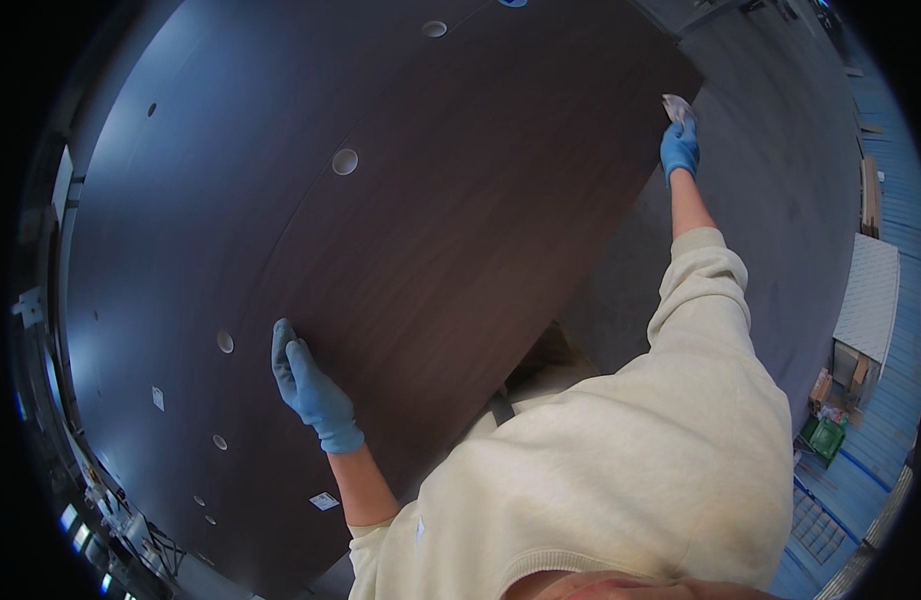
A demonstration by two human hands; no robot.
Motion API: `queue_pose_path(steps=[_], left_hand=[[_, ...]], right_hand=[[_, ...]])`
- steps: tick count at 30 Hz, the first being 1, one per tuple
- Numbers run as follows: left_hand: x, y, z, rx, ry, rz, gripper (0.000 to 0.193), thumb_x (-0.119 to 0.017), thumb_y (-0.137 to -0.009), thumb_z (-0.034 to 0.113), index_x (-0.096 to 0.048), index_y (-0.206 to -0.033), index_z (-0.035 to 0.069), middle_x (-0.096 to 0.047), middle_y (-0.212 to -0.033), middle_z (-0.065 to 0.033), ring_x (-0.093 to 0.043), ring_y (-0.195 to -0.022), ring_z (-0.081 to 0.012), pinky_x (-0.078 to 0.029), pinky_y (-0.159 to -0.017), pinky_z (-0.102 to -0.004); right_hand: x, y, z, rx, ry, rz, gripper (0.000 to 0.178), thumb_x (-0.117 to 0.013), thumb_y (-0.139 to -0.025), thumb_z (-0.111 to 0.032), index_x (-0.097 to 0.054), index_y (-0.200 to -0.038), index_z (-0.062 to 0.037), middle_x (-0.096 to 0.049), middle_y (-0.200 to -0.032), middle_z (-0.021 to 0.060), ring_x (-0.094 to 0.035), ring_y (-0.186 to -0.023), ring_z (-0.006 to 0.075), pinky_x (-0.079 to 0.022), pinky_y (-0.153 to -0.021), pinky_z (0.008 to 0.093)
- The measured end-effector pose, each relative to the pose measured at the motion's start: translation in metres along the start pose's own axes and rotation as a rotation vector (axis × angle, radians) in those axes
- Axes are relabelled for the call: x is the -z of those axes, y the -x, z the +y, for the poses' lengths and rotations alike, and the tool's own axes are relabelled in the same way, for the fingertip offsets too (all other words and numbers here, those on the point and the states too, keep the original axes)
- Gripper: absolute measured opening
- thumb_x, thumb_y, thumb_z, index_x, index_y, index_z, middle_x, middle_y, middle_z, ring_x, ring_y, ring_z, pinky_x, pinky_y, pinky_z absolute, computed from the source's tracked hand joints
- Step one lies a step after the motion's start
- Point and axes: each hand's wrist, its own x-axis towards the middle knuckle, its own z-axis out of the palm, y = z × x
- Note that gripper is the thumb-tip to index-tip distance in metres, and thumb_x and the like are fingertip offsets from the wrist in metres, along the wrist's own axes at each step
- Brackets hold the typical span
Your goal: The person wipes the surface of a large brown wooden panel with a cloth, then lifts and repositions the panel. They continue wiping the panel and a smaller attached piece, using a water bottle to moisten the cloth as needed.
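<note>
A large dark brown wood-grain panel (pixel 471 230) fills much of the view in front of me, a thin seam running along it. In a blue-grey work glove, my left hand (pixel 316 388) is open, fingers stretched out over the panel's near left part; whether it presses on the surface I cannot tell. My right hand (pixel 682 150), gloved in blue, reaches far out to the panel's right edge. Its fingers are closed on a crumpled whitish cloth (pixel 678 106). Pale round spots, one of them a light disc (pixel 345 161), dot the panel.
Small white labels lie on the panel, one sticker (pixel 324 500) near my left forearm. A grey floor (pixel 746 150) stretches to the right. Past it are a pale board (pixel 869 290), a green bin (pixel 824 437) and blue ribbed sheeting (pixel 896 200). Machine parts (pixel 131 530) show at lower left.
</note>
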Motion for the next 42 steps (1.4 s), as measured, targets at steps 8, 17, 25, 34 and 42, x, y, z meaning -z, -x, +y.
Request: queue_pose_path(steps=[8, 17, 25, 34, 42], left_hand=[[-0.014, -0.013, 0.009, -0.158, -0.181, 0.023, 0.039, -0.051, -0.114, 0.014, -0.060, -0.149, -0.002, -0.060, -0.157, -0.0135, -0.054, -0.148, -0.0228, -0.040, -0.125, -0.0382], [-0.025, -0.012, 0.015, -0.298, -0.253, 0.159, 0.041, -0.051, -0.113, 0.011, -0.059, -0.150, -0.005, -0.059, -0.158, -0.0171, -0.058, -0.142, -0.0281, -0.043, -0.124, -0.0413], [-0.048, -0.018, 0.010, -0.383, -0.601, 0.202, 0.040, -0.051, -0.113, 0.008, -0.059, -0.150, -0.006, -0.055, -0.161, -0.0205, -0.050, -0.152, -0.0313, -0.039, -0.127, -0.0451], [-0.169, -0.085, -0.010, -0.685, -1.237, -0.265, 0.074, -0.077, -0.096, 0.027, -0.050, -0.161, 0.003, -0.036, -0.173, -0.0254, -0.028, -0.163, -0.0470, -0.024, -0.132, -0.0571], [-0.175, -0.094, -0.012, -0.630, -1.366, -0.377, 0.101, -0.079, -0.092, 0.044, -0.030, -0.173, 0.009, -0.020, -0.180, -0.0249, -0.012, -0.168, -0.0477, -0.014, -0.134, -0.0599]], right_hand=[[0.075, 0.148, -0.121, 0.442, -0.547, -0.038, 0.037, -0.058, -0.109, -0.017, -0.065, -0.142, -0.0028, -0.076, -0.130, 0.0195, -0.075, -0.112, 0.0396, -0.061, -0.097, 0.0449], [0.061, 0.488, -0.442, 1.872, -0.750, -0.770, 0.051, -0.065, -0.099, -0.050, -0.070, -0.144, -0.0264, -0.047, -0.170, 0.0049, -0.037, -0.161, 0.0333, -0.015, -0.132, 0.0691], [-0.069, 0.256, -0.582, 1.190, -0.266, -0.414, 0.027, -0.066, -0.099, -0.029, -0.085, -0.110, -0.0130, -0.082, -0.115, 0.0107, -0.076, -0.109, 0.0303, -0.060, -0.088, 0.0489], [-0.034, 0.016, -0.240, 1.078, -0.222, -0.092, 0.030, -0.068, -0.101, -0.026, -0.069, -0.130, -0.0151, -0.059, -0.151, 0.0161, -0.058, -0.136, 0.0371, -0.036, -0.122, 0.0577], [-0.010, 0.008, -0.205, 1.416, -0.318, -0.374, 0.038, -0.065, -0.104, -0.027, -0.069, -0.140, -0.0156, -0.061, -0.155, 0.0177, -0.057, -0.144, 0.0372, -0.031, -0.128, 0.0626]])
